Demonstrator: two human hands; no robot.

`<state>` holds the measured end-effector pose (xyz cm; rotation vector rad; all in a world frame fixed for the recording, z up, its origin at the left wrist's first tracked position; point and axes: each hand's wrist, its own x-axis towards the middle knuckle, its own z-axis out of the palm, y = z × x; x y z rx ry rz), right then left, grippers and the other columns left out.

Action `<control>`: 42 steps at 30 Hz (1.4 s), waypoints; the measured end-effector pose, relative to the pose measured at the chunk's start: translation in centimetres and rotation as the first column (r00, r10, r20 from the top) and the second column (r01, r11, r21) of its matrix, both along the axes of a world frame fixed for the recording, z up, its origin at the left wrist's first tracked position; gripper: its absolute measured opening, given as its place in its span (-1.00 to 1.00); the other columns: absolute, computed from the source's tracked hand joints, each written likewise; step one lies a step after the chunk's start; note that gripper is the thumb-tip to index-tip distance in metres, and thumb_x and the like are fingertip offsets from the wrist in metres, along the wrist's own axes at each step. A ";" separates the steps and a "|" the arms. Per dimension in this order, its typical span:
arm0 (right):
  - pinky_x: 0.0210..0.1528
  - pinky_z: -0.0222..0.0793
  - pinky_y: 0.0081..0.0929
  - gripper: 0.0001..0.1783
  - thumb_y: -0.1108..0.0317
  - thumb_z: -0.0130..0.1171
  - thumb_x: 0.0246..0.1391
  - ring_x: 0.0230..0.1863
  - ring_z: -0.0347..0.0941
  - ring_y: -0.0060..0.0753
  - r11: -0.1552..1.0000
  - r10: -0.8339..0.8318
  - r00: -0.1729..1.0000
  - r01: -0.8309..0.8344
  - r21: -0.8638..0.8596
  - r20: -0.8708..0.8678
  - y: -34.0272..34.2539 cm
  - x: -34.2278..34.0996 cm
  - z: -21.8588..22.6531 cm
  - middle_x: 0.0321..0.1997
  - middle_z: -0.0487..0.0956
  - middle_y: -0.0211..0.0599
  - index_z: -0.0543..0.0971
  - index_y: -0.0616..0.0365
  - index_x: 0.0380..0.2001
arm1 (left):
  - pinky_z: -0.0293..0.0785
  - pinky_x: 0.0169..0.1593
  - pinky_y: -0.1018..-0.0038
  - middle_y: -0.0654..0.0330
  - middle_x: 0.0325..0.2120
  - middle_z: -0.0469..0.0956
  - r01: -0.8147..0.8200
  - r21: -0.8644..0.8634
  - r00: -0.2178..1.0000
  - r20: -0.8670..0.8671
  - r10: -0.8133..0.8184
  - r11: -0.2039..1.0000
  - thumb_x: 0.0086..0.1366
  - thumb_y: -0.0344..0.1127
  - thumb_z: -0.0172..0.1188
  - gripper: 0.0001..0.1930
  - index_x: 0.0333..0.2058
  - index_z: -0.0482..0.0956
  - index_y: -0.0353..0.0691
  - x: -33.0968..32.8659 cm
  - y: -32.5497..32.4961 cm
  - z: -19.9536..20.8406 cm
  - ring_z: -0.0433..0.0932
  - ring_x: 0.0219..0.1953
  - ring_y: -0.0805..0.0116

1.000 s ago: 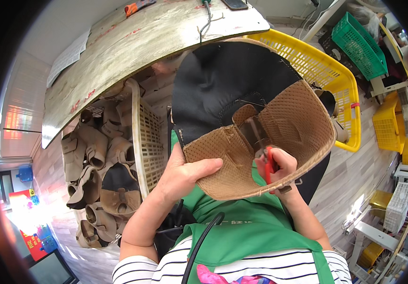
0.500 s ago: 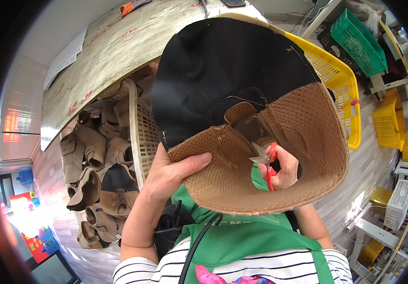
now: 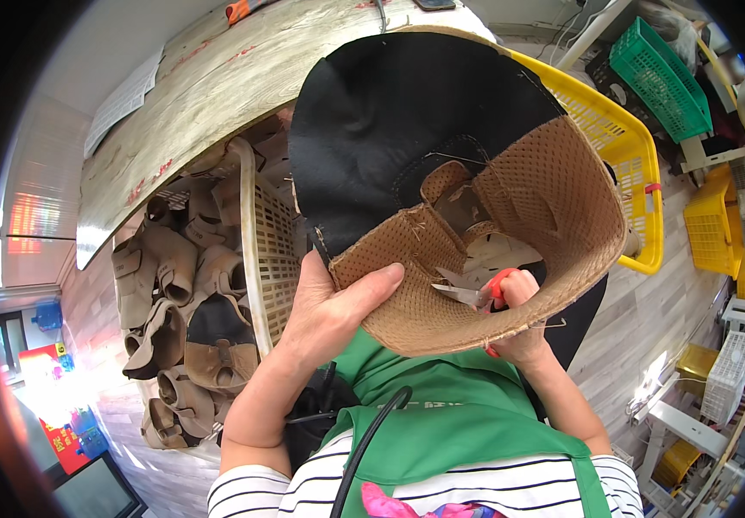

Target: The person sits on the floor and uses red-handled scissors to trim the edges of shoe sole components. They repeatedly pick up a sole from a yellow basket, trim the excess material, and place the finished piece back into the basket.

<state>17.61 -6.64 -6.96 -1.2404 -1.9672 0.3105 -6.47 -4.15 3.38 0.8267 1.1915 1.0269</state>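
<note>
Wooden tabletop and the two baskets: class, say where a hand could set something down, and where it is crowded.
The wooden tabletop is mostly bare between the paper sheet at its left and the shoe upper held over its right end. The beige basket is packed with tan shoe pieces. The yellow basket is mostly hidden by the upper.

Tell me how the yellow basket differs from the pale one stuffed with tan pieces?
The yellow basket is bright plastic and lies behind the shoe upper, to the person's right; the cream basket is pale and sits to the left. The cream basket is packed with tan shoe uppers, while the yellow basket's contents are hidden. The left hand is beside the cream basket; the yellow one lies farther off. Both have latticed walls.
</note>
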 end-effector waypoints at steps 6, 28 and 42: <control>-0.47 0.22 -0.38 -0.71 0.55 0.29 -0.45 -0.51 0.30 -0.21 0.996 -0.033 0.997 0.026 -0.087 -0.074 -0.6 0.1 -0.1 -0.56 0.38 -0.27 0.38 0.16 -0.58 | 0.48 -0.09 0.46 0.09 -0.19 0.52 0.005 -0.056 0.999 -0.031 -0.007 0.998 0.18 -0.41 0.25 -0.61 -0.08 0.32 -0.42 0.2 0.1 0.5 0.51 -0.17 0.41; -0.53 0.21 -0.43 -0.76 0.48 0.26 -0.35 -0.57 0.29 -0.30 0.994 -0.088 0.985 0.078 -0.078 -0.147 1.4 -1.8 2.3 -0.58 0.36 -0.27 0.40 0.22 -0.55 | 0.43 -0.08 0.46 0.11 -0.16 0.48 0.140 -0.018 0.988 -0.055 -0.141 0.990 0.20 -0.35 0.20 -0.58 -0.02 0.33 -0.43 0.4 0.1 -0.4 0.46 -0.16 0.43; -0.36 0.39 -0.34 -0.64 0.35 0.39 -0.41 -0.42 0.43 -0.19 0.985 -0.140 0.990 0.139 -0.104 -0.007 1.0 -0.7 1.3 -0.40 0.53 -0.29 0.53 0.14 -0.43 | 0.44 -0.14 0.49 0.16 -0.25 0.54 0.162 0.096 0.984 -0.085 -0.154 0.982 0.20 -0.41 0.14 -0.69 -0.11 0.43 -0.45 0.8 0.2 -0.4 0.48 -0.24 0.47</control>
